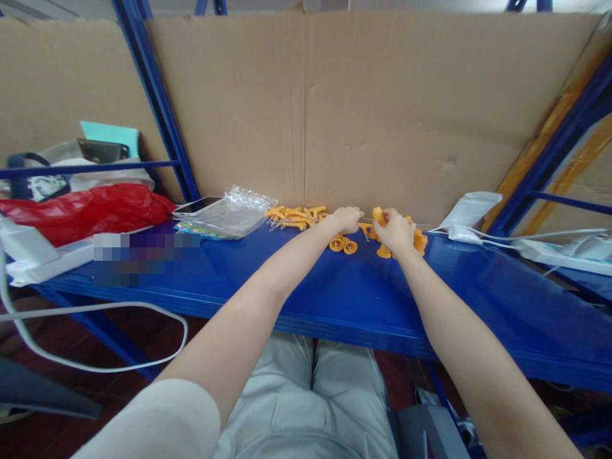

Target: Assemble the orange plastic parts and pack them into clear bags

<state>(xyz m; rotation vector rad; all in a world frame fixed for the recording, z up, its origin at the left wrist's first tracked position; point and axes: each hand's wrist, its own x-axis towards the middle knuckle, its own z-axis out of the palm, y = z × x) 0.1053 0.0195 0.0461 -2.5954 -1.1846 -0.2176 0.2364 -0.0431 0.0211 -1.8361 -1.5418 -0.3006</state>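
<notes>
My right hand (398, 231) is closed around an orange plastic piece (378, 215), whose end shows beside the thumb. More orange pieces (421, 241) lie under and to the right of that hand. My left hand (348, 218) rests low by the cardboard with its fingers bent together; what they hold, if anything, is hidden. Just in front of it sit two round, cup-shaped orange pieces (343, 245). To its left is a heap of orange stick-like pieces (296, 217) with small metal chains. Another chained orange piece (366, 229) lies between the hands.
The blue tabletop (329, 293) ends against an upright cardboard sheet (382, 115). Clear plastic bags (229, 213) and a red bag (90, 210) are on the left. A white pouch (471, 213), cables and a power strip (564, 253) lie right. Blue posts (157, 95) flank the workspace.
</notes>
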